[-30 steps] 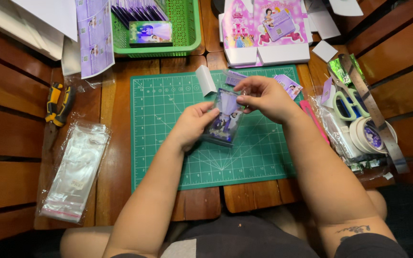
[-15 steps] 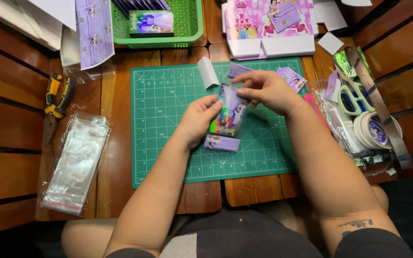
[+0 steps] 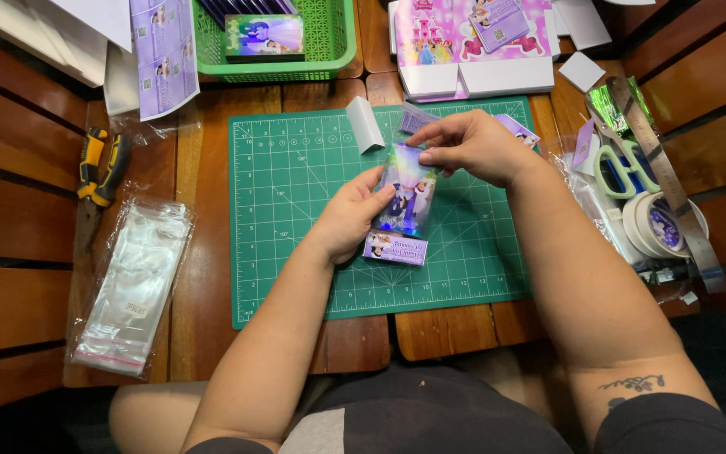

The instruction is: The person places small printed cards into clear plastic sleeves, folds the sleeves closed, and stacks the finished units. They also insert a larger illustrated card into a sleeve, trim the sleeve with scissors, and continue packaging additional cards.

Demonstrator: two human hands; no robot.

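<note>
Over the green cutting mat (image 3: 296,252), my left hand (image 3: 350,214) grips the side of a small shiny card pack (image 3: 409,197) in a clear sleeve. My right hand (image 3: 472,145) pinches the top edge of the same pack. The pack stands on its lower end, where a purple printed box (image 3: 395,248) lies on the mat. A white folded paper strip (image 3: 365,124) lies on the mat just left of my right hand.
A pile of clear plastic sleeves (image 3: 132,286) lies at the left. A yellow-and-black cutter (image 3: 98,166) lies beyond it. A green basket (image 3: 342,50) of card boxes stands at the back. Scissors (image 3: 623,164), tape rolls (image 3: 657,223) and a metal ruler (image 3: 670,185) crowd the right.
The pack has been raised from flat in my hands to standing upright on the mat, and the purple box now shows beneath it. Both hands shifted slightly toward me.
</note>
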